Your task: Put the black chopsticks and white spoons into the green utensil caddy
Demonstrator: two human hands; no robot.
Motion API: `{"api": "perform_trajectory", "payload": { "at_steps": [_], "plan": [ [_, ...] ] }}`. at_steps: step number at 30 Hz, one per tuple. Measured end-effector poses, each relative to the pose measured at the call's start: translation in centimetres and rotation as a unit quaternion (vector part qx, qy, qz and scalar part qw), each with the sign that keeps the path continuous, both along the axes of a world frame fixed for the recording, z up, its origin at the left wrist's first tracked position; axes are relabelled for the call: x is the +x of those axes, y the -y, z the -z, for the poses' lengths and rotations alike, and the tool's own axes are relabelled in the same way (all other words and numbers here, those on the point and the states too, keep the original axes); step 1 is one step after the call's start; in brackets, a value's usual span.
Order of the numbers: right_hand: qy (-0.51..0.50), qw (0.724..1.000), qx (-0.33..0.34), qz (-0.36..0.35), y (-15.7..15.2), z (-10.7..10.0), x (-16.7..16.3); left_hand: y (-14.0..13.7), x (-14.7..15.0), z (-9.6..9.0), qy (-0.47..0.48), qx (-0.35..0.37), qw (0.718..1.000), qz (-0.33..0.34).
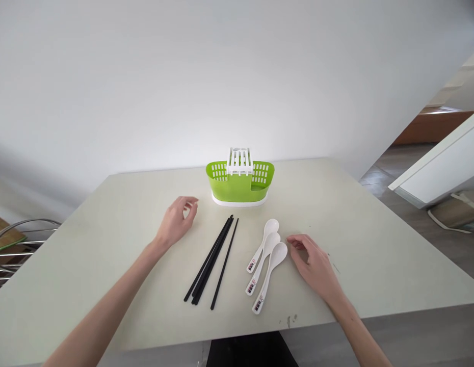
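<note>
Chopsticks: black, lying on our pale table, most bunched together, one just apart on the right.
White spoons: three, side by side to the right of the chopsticks, bowls pointing away from us.
Left hand: released, fingers loosely curled around nothing, near the chopsticks' far ends.
Right hand: also free of any hold, fingertips just beside the spoon bowls; we cannot tell whether it touches the table.
Green basket: upright beyond the utensils, on a white base.
</note>
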State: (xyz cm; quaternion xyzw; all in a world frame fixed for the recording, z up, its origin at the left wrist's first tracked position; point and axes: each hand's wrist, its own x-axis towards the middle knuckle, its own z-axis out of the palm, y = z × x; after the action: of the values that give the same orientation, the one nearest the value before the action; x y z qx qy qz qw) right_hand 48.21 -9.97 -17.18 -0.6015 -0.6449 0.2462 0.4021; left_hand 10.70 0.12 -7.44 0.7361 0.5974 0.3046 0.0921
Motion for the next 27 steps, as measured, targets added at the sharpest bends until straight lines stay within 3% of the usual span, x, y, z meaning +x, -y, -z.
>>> {"api": "perform_trajectory", "payload": {
  "at_steps": [5, 11, 16, 23, 27],
  "plan": [
    [0.001, 1.000, 0.000, 0.001, 0.0, 0.1, 0.0, 4.4, -0.6, 2.9, 0.029, -0.117, 0.993, 0.008],
    [0.006, 1.000, 0.000, 0.008, 0.0, 0.1, 0.1, 9.6, -1.0, 3.6, 0.052, -0.125, 0.991, -0.017],
    [0.006, 1.000, -0.011, 0.015, 0.1, 0.2, 0.2, 13.1, -0.6, 3.8, 0.047, -0.126, 0.991, 0.008],
    [-0.011, 0.999, -0.022, 0.039, -0.3, 0.4, 0.7, 14.6, -0.1, 4.5, 0.040, -0.105, 0.993, 0.022],
    [-0.009, 0.998, 0.041, 0.036, -2.3, -0.4, 0.8, 14.5, -0.1, 4.6, 0.045, -0.104, 0.993, 0.024]
  ]
}}
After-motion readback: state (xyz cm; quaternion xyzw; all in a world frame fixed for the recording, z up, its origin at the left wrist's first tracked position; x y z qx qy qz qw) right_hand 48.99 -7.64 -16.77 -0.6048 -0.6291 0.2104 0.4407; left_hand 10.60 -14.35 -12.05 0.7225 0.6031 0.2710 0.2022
